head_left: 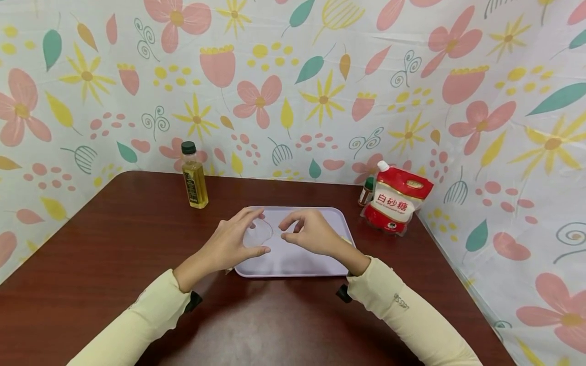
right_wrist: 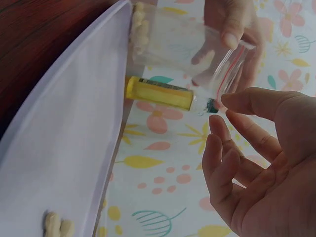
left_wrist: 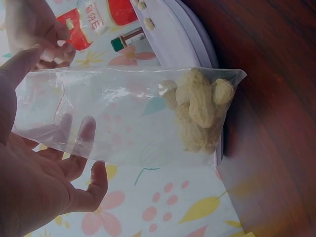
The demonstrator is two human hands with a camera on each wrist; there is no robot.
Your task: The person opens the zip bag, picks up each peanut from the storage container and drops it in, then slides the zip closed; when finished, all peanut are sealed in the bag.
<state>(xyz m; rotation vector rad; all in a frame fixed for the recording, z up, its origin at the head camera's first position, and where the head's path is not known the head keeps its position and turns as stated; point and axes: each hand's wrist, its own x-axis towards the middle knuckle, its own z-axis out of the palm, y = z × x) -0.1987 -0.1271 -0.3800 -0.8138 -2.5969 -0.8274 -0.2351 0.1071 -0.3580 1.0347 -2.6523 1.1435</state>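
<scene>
My left hand (head_left: pixel 231 241) holds a clear zip bag (left_wrist: pixel 118 108) near its mouth, thumb on one side and fingers on the other. Several peanuts in their shells (left_wrist: pixel 200 108) are gathered at the bag's bottom end. Close to the red-striped mouth, my right hand (head_left: pixel 313 231) has loosely bent fingers with a gap between thumb and forefinger. It appears to hold nothing; whether its thumb touches the bag's edge I cannot tell. Both hands are above a pale lilac tray (head_left: pixel 297 264), where a few loose peanuts (right_wrist: pixel 58 225) lie near the right side.
A bottle of yellow oil (head_left: pixel 196 183) with a dark cap stands at the back left of the brown table (head_left: pixel 114 229). At the back right are a red and white sugar pouch (head_left: pixel 393 201) and a small green-capped jar (head_left: pixel 366 193). A flowered cloth (head_left: pixel 284 101) hangs behind.
</scene>
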